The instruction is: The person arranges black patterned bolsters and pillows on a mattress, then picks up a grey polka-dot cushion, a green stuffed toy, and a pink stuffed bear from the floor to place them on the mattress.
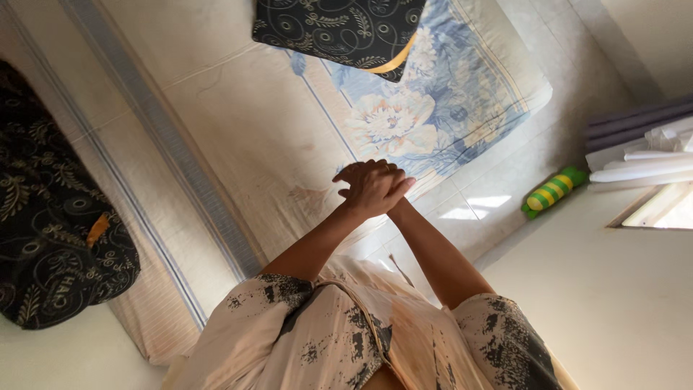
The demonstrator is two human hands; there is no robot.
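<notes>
My two hands are joined in front of me, above a cream mattress (238, 123) with faint stains. My left hand (375, 189) lies on top and wraps over my right hand (355, 172), of which only the fingers show. No object is between them. Both forearms rise from the pale, dark-speckled sleeves (289, 318) of my garment at the bottom. Just beyond the hands lies a blue and white floral sheet (433, 101).
A dark cushion with pale swirls (339, 29) rests at the top on the floral sheet. Another dark patterned cushion (50, 217) lies at the left. On the tiled floor (498, 173) sits a green and yellow striped object (552, 190). White rolled items (642, 166) are stacked at the right.
</notes>
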